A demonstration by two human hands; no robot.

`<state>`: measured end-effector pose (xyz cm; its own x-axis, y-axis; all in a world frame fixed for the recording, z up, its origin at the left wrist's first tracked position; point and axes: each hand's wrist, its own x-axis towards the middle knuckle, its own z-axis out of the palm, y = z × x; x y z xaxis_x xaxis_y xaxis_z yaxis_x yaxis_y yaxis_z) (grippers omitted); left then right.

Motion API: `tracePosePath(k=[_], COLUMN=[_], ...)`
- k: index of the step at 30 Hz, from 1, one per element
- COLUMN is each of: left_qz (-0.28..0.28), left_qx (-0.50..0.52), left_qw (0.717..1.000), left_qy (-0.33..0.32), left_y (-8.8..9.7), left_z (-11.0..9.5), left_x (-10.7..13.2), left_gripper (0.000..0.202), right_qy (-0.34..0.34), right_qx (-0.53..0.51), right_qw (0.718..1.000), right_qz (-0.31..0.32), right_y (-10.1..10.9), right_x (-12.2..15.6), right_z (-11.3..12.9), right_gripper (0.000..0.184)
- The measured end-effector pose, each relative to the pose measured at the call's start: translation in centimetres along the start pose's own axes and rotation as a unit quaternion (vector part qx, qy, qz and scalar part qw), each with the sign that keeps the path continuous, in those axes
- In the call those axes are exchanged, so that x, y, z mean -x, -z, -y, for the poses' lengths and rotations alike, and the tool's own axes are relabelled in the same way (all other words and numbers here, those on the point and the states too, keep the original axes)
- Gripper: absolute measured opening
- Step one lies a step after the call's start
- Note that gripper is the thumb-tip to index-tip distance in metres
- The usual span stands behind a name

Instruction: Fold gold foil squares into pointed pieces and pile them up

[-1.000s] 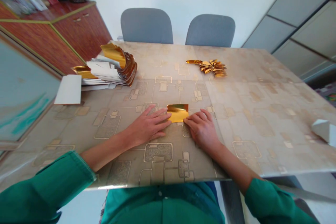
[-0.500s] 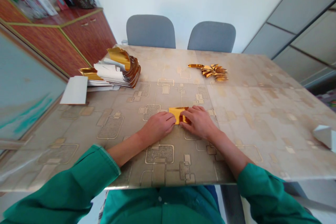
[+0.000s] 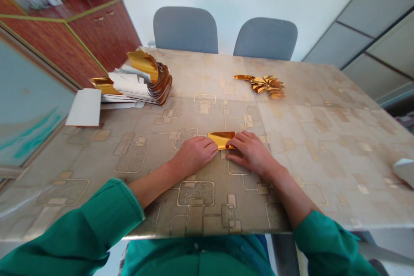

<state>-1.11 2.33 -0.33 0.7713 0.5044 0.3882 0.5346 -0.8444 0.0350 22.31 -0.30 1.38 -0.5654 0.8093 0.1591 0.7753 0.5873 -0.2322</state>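
A small gold foil paper (image 3: 221, 140), partly folded over, lies on the patterned tablecloth between my two hands. Closed fingers of my left hand (image 3: 198, 154) press on its left end. At the right end, my right hand (image 3: 249, 153) grips the paper with fingers curled over its lower edge. Fingertips hide both ends. Farther back to the left is a thick stack of gold and white paper sheets (image 3: 142, 82). Beyond my right hand lie several folded gold paper pieces (image 3: 267, 85), fanned against each other.
The table (image 3: 200, 207) runs along a white wall, with two grey chairs (image 3: 186, 30) at its far side. A wooden cabinet (image 3: 97, 30) holding bags and bottles stands back left. A white paper object (image 3: 404, 170) sits near the right edge.
The gold paper looks lower and narrower, its near edge folded farther from me. My right fingers have shifted slightly along that edge. The view has tilted down a little.
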Motion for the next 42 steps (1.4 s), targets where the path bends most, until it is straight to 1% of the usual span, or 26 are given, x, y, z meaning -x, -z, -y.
tracePosePath(k=[3, 7, 11, 13, 15, 18, 21, 23, 25, 27, 29, 32, 36, 42], left_qz=[-0.010, -0.019, -0.018, -0.017, -0.015, -0.013, -0.015, -0.019, -0.022, -0.023, -0.020, -0.014, -0.007, -0.014], left_qx=[-0.005, 0.001, 0.026, 0.044, 0.066, 0.100, 0.132, 0.151, 0.163, 0.160, 0.147, 0.121, 0.104, 0.088], left_qw=[1.000, 1.000, 0.999, 0.998, 0.997, 0.991, 0.981, 0.973, 0.966, 0.964, 0.965, 0.968, 0.971, 0.974], left_qy=[0.015, 0.021, 0.027, 0.035, 0.049, 0.090, 0.143, 0.175, 0.199, 0.212, 0.218, 0.218, 0.215, 0.210], left_y=[0.0, 0.2, 0.6, 0.8, 1.0, 1.0, 0.8, 0.7, 0.5, 0.3, 0.2, 0.1, 0.2, 0.2], left_z=[0.1, -0.1, -0.8, -1.2, -1.3, -1.3, -1.1, -1.0, -1.0, -1.0, -1.0, -0.9, -0.7, -0.6], left_x=[-0.1, 0.0, 0.3, 0.5, 0.6, 0.6, 0.6, 0.5, 0.5, 0.5, 0.5, 0.5, 0.5, 0.3], left_gripper=[0.027, 0.027, 0.024, 0.019, 0.013, 0.009, 0.004, 0.005, 0.007, 0.009, 0.011, 0.014, 0.014, 0.014], right_qy=[-0.004, 0.009, 0.029, 0.034, 0.031, 0.021, 0.001, -0.024, -0.061, -0.104, -0.135, -0.154, -0.166, -0.176], right_qx=[0.008, -0.012, -0.071, -0.094, -0.114, -0.148, -0.176, -0.185, -0.185, -0.177, -0.167, -0.150, -0.129, -0.106], right_qw=[1.000, 1.000, 0.997, 0.995, 0.993, 0.989, 0.984, 0.982, 0.981, 0.978, 0.975, 0.974, 0.975, 0.975], right_qz=[-0.009, -0.015, 0.000, 0.007, 0.010, 0.012, 0.005, -0.005, -0.020, -0.040, -0.059, -0.074, -0.079, -0.081], right_y=[-0.1, -0.1, 0.2, 0.3, 0.2, 0.2, 0.2, 0.1, -0.1, -0.4, -0.8, -1.2, -1.6, -1.8], right_x=[-0.2, -0.2, 0.1, 0.2, 0.3, 0.4, 0.2, 0.0, -0.2, -0.4, -0.4, -0.5, -0.4, -0.6], right_z=[-0.1, -0.1, 0.0, -0.2, -0.5, -1.0, -1.1, -0.9, -0.5, -0.1, 0.1, 0.1, 0.1, 0.4], right_gripper=[0.012, 0.019, 0.017, 0.016, 0.015, 0.016, 0.021, 0.026, 0.030, 0.028, 0.023, 0.018, 0.019, 0.021])
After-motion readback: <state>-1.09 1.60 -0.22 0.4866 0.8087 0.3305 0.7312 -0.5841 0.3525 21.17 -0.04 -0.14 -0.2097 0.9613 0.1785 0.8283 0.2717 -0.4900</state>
